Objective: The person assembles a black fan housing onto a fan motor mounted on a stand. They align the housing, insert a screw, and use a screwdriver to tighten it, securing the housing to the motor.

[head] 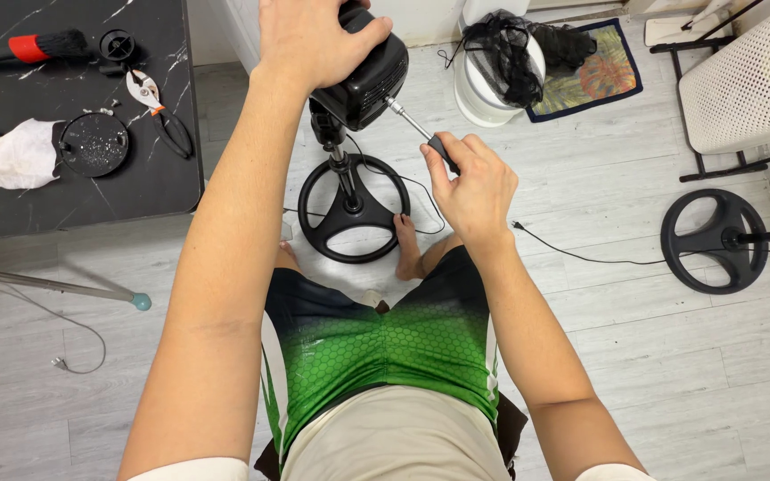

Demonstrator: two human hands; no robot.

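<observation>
From the head camera, the left hand is gripping the top of a black fan motor housing, fingers wrapped over it and clamped tight. The housing is sitting on a short black pole that is rising from a round black base on the pale plank floor, directly below that hand. The right hand is closing around the dark handle of a screwdriver, fingers curled together on it; the metal shaft is angling up and to the left from this hand, its tip touching the side of the housing just beneath the left hand. A bare foot is resting against the rim of the base, just below and left of the right hand.

Well to the left of the left hand, a dark marble-patterned table is carrying pliers, a red-handled brush, a round black disc and a white cloth. Far to the right of the right hand, a second round base is lying on the floor.
</observation>
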